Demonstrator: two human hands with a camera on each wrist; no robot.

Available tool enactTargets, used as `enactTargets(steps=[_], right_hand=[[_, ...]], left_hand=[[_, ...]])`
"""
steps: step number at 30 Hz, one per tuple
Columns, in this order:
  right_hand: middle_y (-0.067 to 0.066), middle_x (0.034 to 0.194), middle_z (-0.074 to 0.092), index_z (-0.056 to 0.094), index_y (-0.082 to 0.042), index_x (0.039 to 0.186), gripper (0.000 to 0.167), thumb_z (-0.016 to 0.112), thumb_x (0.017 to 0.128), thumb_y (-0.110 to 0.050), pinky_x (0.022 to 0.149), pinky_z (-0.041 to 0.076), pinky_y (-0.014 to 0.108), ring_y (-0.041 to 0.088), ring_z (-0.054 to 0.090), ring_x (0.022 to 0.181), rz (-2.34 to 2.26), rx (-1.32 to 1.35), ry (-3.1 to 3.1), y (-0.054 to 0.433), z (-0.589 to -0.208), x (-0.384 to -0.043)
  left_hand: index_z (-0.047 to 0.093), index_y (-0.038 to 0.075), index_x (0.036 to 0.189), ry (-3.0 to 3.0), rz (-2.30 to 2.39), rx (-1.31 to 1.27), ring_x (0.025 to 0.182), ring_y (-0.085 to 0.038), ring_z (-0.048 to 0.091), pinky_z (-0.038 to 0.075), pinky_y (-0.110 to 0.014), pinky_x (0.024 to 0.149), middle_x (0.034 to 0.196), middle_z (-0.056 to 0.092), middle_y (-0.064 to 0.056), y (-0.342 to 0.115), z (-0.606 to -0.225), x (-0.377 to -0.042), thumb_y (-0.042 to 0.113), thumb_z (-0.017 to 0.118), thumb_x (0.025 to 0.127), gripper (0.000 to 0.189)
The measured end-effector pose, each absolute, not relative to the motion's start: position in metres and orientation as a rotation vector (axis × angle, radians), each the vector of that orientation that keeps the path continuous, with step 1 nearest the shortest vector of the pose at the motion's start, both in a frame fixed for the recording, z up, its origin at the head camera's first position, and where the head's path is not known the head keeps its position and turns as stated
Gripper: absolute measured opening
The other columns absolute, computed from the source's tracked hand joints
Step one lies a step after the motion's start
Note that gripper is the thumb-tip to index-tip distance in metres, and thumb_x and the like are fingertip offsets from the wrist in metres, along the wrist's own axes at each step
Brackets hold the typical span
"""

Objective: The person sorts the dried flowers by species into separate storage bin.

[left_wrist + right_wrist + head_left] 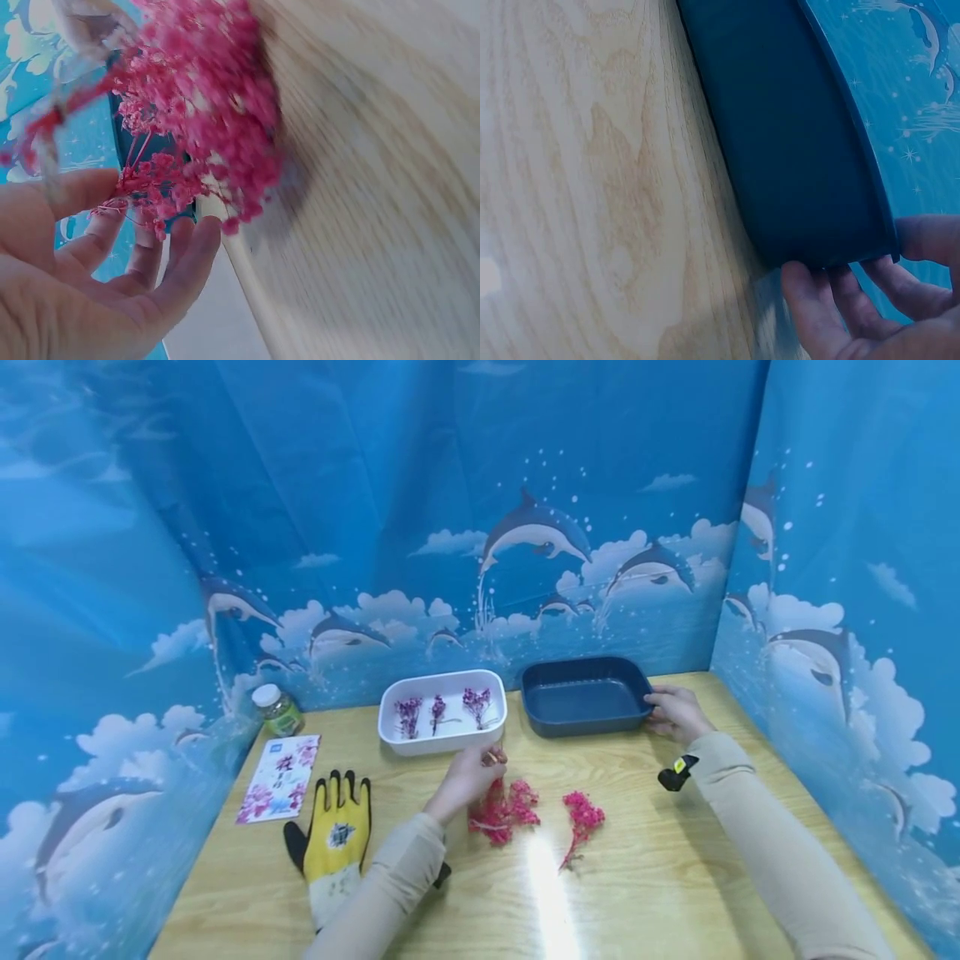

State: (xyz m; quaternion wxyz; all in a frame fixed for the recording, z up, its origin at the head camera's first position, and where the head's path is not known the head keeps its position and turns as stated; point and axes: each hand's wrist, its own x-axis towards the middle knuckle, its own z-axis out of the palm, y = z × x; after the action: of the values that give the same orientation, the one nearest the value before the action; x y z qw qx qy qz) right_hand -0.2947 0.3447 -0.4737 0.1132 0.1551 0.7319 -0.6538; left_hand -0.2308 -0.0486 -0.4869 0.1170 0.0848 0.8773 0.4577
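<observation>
In the head view my left hand (467,778) is in front of the white tray. It pinches a sprig of pink dried flowers (202,97) between thumb and fingers, with the bushy heads hanging over the table. My right hand (677,713) grips the right end of a dark blue tray (588,727); in the right wrist view the thumb is at the rim and the fingers lie against the end wall. Another pink sprig (582,818) lies on the table to the right of the held one. The white tray (442,745) contains 3 small purple sprigs.
A yellow and black work glove (339,835) lies at the left beside my forearm. Behind it are a floral printed card (281,778) and a jar with a white lid (277,710). A blue dolphin-print curtain (420,527) encloses the table's back and sides.
</observation>
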Motion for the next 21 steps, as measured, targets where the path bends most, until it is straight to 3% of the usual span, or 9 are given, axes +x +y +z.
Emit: enactTargets(steps=[4, 12, 16, 19, 21], right_hand=[[0.017, 0.149, 0.041, 0.011, 0.002, 0.167, 0.070, 0.046, 0.110, -0.019, 0.099, 0.061, 0.032, 0.005, 0.060, 0.091, -1.900, 0.435, 2.162, 0.345, -0.473, -0.293], [0.019, 0.149, 0.044, 0.011, 0.000, 0.168, 0.070, 0.045, 0.111, -0.021, 0.108, 0.058, 0.038, 0.005, 0.058, 0.089, -1.873, 0.432, 2.184, 0.346, -0.474, -0.294], [0.027, 0.170, 0.024, 0.009, -0.001, 0.168, 0.069, 0.042, 0.112, -0.022, 0.122, 0.048, 0.046, 0.011, 0.057, 0.109, -1.868, 0.430, 2.173, 0.347, -0.476, -0.295], [0.025, 0.174, 0.016, 0.008, -0.002, 0.169, 0.069, 0.041, 0.112, -0.022, 0.125, 0.043, 0.048, 0.018, 0.052, 0.127, -1.877, 0.428, 2.155, 0.347, -0.477, -0.296], [0.025, 0.174, 0.016, 0.008, -0.002, 0.169, 0.069, 0.042, 0.112, -0.023, 0.125, 0.044, 0.047, 0.019, 0.051, 0.129, -1.880, 0.429, 2.151, 0.347, -0.477, -0.296]], left_hand=[[0.069, 0.008, 0.107, 2.510, 1.441, 0.220, 0.084, -0.020, 0.065, 0.059, -0.029, 0.069, 0.106, 0.072, -0.014, -0.049, -0.485, -0.229, 0.014, 0.068, 0.098, 0.011], [0.061, 0.008, 0.106, 2.470, 1.516, 0.234, 0.074, -0.020, 0.065, 0.064, -0.033, 0.057, 0.101, 0.067, -0.015, -0.051, -0.490, -0.229, 0.017, 0.064, 0.103, 0.009], [0.058, 0.007, 0.106, 2.484, 1.462, 0.256, 0.069, -0.019, 0.063, 0.060, -0.028, 0.051, 0.103, 0.067, -0.017, -0.051, -0.493, -0.227, 0.019, 0.067, 0.103, 0.015], [0.056, 0.008, 0.104, 2.484, 1.421, 0.245, 0.063, -0.017, 0.061, 0.056, -0.024, 0.048, 0.100, 0.065, -0.013, -0.051, -0.495, -0.227, 0.020, 0.068, 0.102, 0.018], [0.055, 0.008, 0.104, 2.463, 1.423, 0.231, 0.059, -0.017, 0.060, 0.055, -0.023, 0.047, 0.095, 0.065, -0.011, -0.050, -0.496, -0.226, 0.021, 0.069, 0.102, 0.019]])
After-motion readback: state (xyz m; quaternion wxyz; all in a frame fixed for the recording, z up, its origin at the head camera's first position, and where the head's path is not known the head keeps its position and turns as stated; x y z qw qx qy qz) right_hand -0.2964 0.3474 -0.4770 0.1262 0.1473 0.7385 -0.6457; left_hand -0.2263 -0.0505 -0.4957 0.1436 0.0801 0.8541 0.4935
